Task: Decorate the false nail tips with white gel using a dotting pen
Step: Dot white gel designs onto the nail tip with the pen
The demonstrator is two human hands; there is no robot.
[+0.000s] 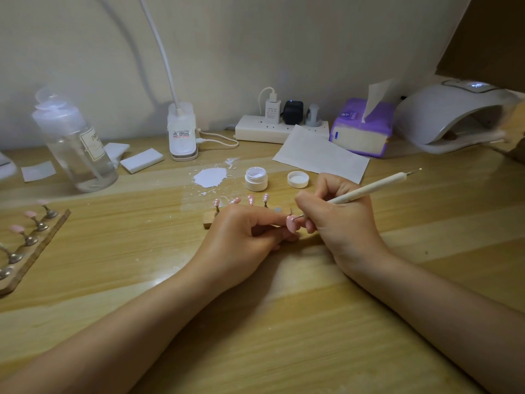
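Note:
My left hand (244,234) pinches a pink false nail tip (291,224) on its small stand, held just above the table. My right hand (338,220) grips a cream dotting pen (369,187) like a pencil, and its metal point touches the top of that tip. Behind my hands a small wooden holder (208,221) carries several pink tips with white dots (250,199). An open white gel jar (256,179) stands further back, with its lid (297,179) lying to the right.
A second holder (31,240) with plain pink tips lies at the left. A clear pump bottle (75,143), white spill (210,177), lamp base (183,132), power strip (281,129), paper sheet (321,155), tissue pack (362,129) and nail lamp (454,118) line the back.

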